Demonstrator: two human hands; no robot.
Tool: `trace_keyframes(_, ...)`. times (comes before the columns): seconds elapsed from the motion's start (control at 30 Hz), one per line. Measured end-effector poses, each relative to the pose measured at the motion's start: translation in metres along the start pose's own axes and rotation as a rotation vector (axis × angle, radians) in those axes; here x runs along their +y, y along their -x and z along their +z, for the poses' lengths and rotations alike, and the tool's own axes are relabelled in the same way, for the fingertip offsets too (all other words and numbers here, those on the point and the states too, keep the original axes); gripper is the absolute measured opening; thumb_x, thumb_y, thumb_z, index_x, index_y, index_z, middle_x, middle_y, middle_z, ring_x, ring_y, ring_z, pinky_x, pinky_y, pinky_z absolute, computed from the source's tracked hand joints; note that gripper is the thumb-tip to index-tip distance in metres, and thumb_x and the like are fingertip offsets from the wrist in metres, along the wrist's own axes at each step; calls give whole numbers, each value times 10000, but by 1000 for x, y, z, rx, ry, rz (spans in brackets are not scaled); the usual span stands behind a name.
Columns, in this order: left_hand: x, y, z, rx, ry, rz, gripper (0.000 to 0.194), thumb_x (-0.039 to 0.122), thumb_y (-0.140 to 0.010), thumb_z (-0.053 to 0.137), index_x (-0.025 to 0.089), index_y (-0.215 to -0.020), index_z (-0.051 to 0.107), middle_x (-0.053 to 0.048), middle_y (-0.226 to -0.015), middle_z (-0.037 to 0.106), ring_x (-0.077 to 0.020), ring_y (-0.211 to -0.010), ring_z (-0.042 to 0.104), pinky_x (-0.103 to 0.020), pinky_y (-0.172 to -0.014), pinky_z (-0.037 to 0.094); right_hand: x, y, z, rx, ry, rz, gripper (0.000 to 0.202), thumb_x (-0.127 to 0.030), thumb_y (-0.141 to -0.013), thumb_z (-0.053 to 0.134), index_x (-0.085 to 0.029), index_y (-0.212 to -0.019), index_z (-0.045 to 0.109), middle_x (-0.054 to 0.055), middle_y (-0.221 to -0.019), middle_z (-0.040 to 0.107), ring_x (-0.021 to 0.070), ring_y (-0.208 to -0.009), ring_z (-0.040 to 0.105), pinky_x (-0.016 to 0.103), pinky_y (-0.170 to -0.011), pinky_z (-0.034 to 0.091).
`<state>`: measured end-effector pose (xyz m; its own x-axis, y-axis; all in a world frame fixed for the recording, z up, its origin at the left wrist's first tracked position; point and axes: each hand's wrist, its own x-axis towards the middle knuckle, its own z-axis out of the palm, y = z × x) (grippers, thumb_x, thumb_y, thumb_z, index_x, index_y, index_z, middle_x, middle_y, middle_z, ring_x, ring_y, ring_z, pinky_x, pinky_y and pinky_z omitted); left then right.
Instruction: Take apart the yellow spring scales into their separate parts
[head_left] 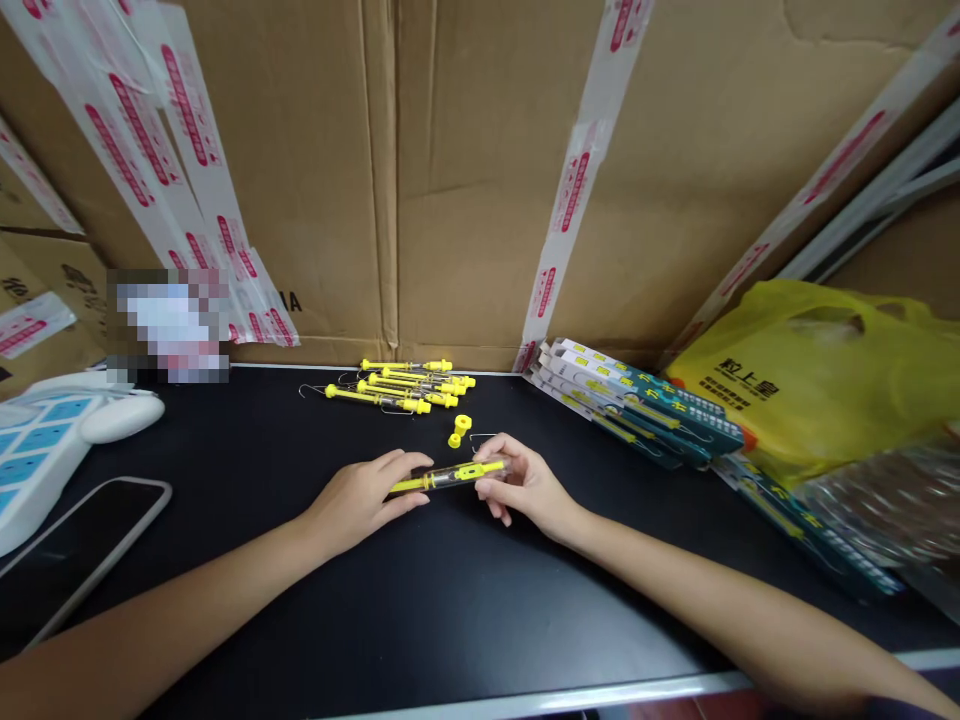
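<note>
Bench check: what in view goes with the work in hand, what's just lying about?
In use, likely:
- clear yellow tube, in left hand and right hand
- similar tubes
- loose yellow pieces
- printed packets

Lying about, seemingly:
- phone
- power strip
- yellow bag

Two bare hands, the left hand and the right hand, share one tubular spring scale, while what look like five more spring scales overlap at the far side, with two small loose yellow caps nearer. On the left are one phone, one power strip and one white computer mouse; on the right, one yellow plastic bag and several printed flat boxes, too overlapped to count exactly.
</note>
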<state>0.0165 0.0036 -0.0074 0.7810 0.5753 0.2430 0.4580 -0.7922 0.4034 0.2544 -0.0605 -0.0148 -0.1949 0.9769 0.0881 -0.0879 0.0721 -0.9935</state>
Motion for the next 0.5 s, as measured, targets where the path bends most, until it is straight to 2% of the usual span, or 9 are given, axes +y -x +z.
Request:
trace_keyframes(0.1,-1,0,1,38,28,-35,402,500,-874,472,282,-1211,456,5,-1079,618,-166,-916,626,-256,-786,481,-7,-2,-4,111,-15,-56,298,-301,-709,718,-174,-907,535,-61,-577,553,54,-399,484,139,-322,392)
trace_keyframes(0.2,0,0,0,75,48,-68,302,446,-915,414,279,-1155,489,18,-1071,630,-162,-926,626,-255,-782,472,-21,-7,-14,257,-17,-145,248,-309,-718,709,-170,-867,567,-41,-604,553,79,-495,522,150,-367,420)
trace_keyframes(0.3,3,0,-3,112,46,-105,249,400,-941,363,263,-1074,523,31,-986,649,-148,-854,634,-236,-718,458,-34,-15,-32,369,-19,-217,226,-359,-744,671,-181,-806,546,31,-869,639,135,-759,617,221,-560,526)
trace_keyframes(0.37,5,0,-4,126,37,-112,239,395,-938,373,256,-1053,530,32,-957,653,-147,-830,634,-231,-696,447,-41,-19,-48,445,13,-265,235,-417,-797,594,-198,-827,513,49,-970,650,159,-858,634,276,-680,536)
trace_keyframes(0.43,7,1,-5,127,34,-103,219,379,-937,386,255,-1039,535,34,-948,653,-145,-829,632,-228,-693,438,-44,-23,-66,546,111,-350,238,-446,-838,532,-220,-901,491,29,-891,656,157,-807,645,298,-699,525)
trace_keyframes(0.5,7,1,-4,125,33,-78,196,357,-934,401,252,-1020,542,34,-942,648,-141,-836,624,-228,-702,434,-44,-25,-81,628,338,-437,249,-444,-856,509,-229,-979,500,1,-774,625,146,-671,624,295,-649,512)
